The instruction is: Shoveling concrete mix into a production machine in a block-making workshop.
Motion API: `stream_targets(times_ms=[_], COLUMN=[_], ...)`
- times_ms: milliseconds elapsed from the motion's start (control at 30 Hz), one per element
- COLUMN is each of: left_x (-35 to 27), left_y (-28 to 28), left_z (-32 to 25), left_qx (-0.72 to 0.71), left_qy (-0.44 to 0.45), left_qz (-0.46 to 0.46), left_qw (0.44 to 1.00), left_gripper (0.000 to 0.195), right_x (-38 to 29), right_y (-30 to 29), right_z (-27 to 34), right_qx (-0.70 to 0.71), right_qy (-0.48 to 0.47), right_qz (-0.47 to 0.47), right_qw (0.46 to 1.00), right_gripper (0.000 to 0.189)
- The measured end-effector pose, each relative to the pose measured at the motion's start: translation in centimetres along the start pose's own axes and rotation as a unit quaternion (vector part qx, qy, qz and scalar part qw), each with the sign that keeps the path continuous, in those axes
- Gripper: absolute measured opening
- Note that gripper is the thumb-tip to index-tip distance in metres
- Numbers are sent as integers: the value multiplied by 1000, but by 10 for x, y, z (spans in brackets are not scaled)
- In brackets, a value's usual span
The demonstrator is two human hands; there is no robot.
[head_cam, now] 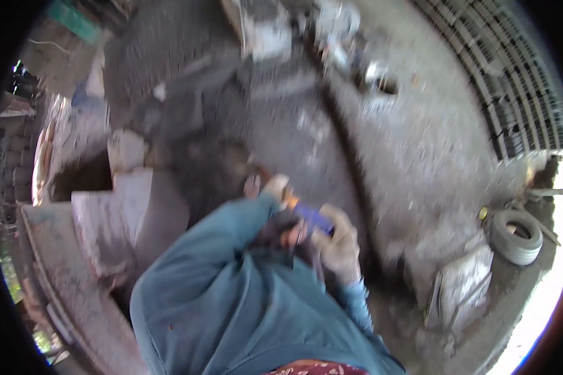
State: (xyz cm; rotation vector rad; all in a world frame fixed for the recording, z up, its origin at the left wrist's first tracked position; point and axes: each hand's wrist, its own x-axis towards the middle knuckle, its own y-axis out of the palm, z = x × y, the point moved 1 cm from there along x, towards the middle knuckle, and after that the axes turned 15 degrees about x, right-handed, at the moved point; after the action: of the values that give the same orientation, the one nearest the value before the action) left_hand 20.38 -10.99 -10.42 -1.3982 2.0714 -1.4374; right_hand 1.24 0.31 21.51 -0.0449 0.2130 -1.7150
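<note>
My left hand [277, 187], in a light glove, is closed around the orange end of a blurred blue-and-orange object [312, 218], perhaps a tool, in front of my body. The glove of my right hand [338, 239] is curled around the blue end of that same object. The object slants down to the right between the two hands. Below it my bare feet [294, 233] partly show on the dark ground. Blue-green sleeves cover both arms. The blur hides what kind of object it is.
Broken slabs [104, 229] and a dark pit [82, 176] lie at left. A tyre [516, 236] and stacked pale slabs [464, 286] are at right. A metal pot [377, 77] and machinery [335, 23] stand farther off. Rows of stacked pieces [506, 70] line the upper right.
</note>
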Motion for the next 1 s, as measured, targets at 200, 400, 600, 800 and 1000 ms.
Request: stream_targets(times_ms=[200, 400, 600, 800, 1000], left_x=[-52, -130, -192, -137, -128], left_y=[67, 90, 110, 35, -79], left_z=[-51, -45, 5, 91, 150], left_qx=[96, 179, 199, -308, -346], left_qy=[-96, -91, -97, -701, -628], left_qz=[403, 556, 607, 163, 300], left_qw=[905, 806, 764, 622, 629], left_gripper=[48, 32, 15, 20, 36], right_x=[-85, -153, -176, -105, -45], right_y=[-17, 31, 96, 226, 334], right_z=[-83, -142, -181, -230, -232], right_qx=[246, 366, 415, 493, 530], right_qy=[210, 393, 418, 416, 453], right_qz=[-189, -321, -357, -383, -238], right_qw=[927, 780, 726, 661, 676], right_gripper=[44, 43, 42, 20, 24])
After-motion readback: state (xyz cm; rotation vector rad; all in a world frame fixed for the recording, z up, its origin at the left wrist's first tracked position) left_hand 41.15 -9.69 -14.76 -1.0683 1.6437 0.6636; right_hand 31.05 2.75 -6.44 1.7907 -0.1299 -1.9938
